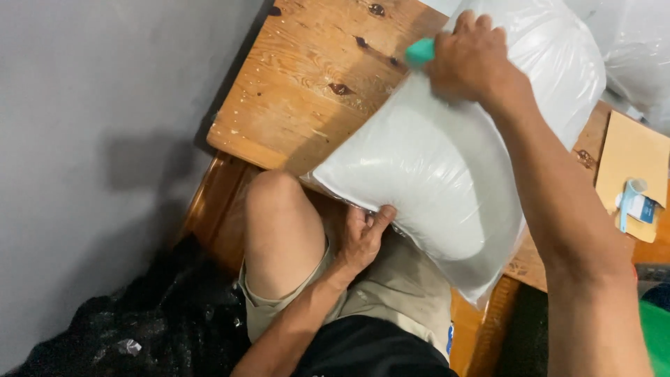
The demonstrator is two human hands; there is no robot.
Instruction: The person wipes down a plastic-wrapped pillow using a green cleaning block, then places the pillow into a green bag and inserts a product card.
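Note:
A white pillow in a clear plastic bag [447, 153] lies across the edge of a wooden table [307, 91] and over my lap. My left hand [363, 234] grips the bag's near edge at my knee. My right hand [469, 57] presses on the far end of the pillow and holds a small teal object [420, 52], mostly hidden in my fist.
More plastic-wrapped white bundles [635, 49] sit at the far right. A tan card [631, 167] with a blue-and-white tape roll [636, 199] lies on the table's right side. A grey wall [98, 153] is to the left, with black material [160, 321] on the floor.

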